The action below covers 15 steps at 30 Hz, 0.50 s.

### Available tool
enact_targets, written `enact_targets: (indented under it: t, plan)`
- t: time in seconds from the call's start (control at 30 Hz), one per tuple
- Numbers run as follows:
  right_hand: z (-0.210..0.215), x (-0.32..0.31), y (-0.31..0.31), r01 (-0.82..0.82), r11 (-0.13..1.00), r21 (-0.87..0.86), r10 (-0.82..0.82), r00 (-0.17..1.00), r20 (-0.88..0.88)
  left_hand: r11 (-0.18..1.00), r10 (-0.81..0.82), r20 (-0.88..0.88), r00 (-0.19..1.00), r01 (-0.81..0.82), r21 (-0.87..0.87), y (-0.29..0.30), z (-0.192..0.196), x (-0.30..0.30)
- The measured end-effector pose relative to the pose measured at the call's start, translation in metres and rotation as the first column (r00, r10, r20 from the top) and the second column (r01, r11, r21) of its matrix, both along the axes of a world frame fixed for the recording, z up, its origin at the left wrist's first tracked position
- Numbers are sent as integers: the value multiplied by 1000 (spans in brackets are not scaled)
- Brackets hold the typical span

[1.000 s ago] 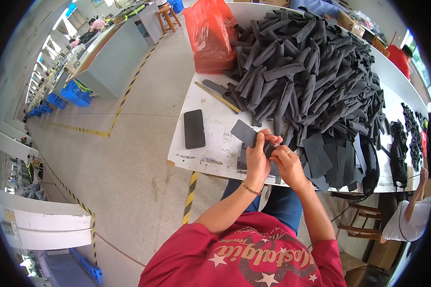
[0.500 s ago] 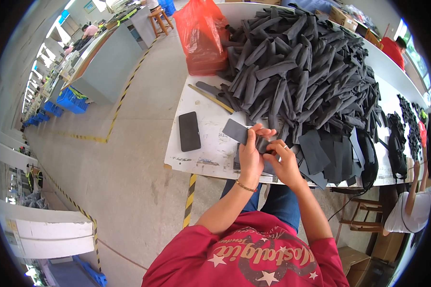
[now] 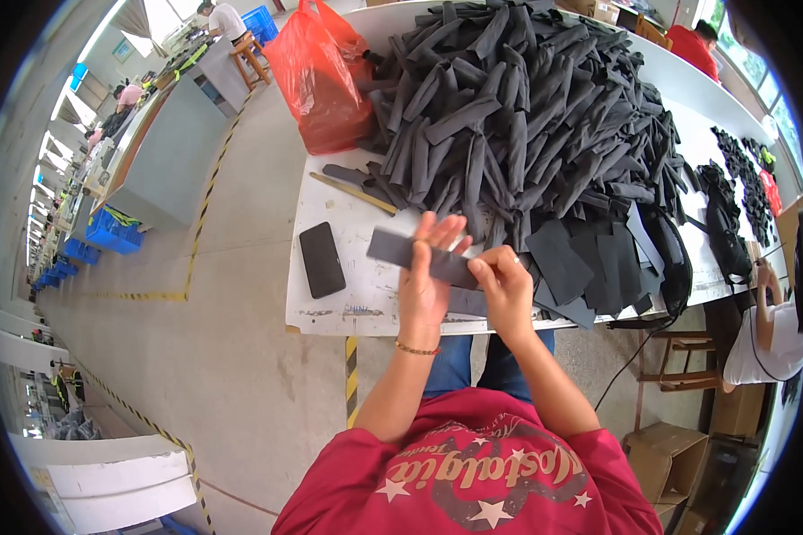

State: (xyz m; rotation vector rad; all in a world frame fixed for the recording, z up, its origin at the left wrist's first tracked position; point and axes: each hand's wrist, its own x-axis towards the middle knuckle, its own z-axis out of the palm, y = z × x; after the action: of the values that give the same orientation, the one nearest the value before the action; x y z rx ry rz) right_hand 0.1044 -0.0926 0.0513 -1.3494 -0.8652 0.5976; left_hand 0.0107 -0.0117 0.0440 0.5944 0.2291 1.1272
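I take the white work table (image 3: pixel 330 303) as my landmark. Just above its near edge my left hand (image 3: pixel 424 285) lies under a dark grey flat foam strip (image 3: pixel 419 254), fingers spread and only loosely curled, the strip resting across them. My right hand (image 3: pixel 504 285) is closed on the strip's right end, thumb and fingers pinched shut around it. The strip is lifted off the table, level, between both hands.

Across the far half of the table rises a big heap of rolled dark grey foam pieces (image 3: pixel 526 116), so I judge much is already done. On the table's right part lie flat dark grey foam sheets (image 3: pixel 589 259), not rolled, so I judge some work is left. A black phone (image 3: pixel 321 259) lies on the table's left part, and a red plastic bag (image 3: pixel 326 80) sits at its far left corner.
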Motion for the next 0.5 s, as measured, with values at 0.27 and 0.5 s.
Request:
enact_targets:
  t: [0.27,0.5]
  plan:
    - [4,9,-10,-1,971,238,-162,728,666,976,118,-66,991,-128,-176,25,-33,-38]
    - [-27,30,3,143,982,-125,-112,967,227,981,91,-241,966,-129,-148,37,-28,-28]
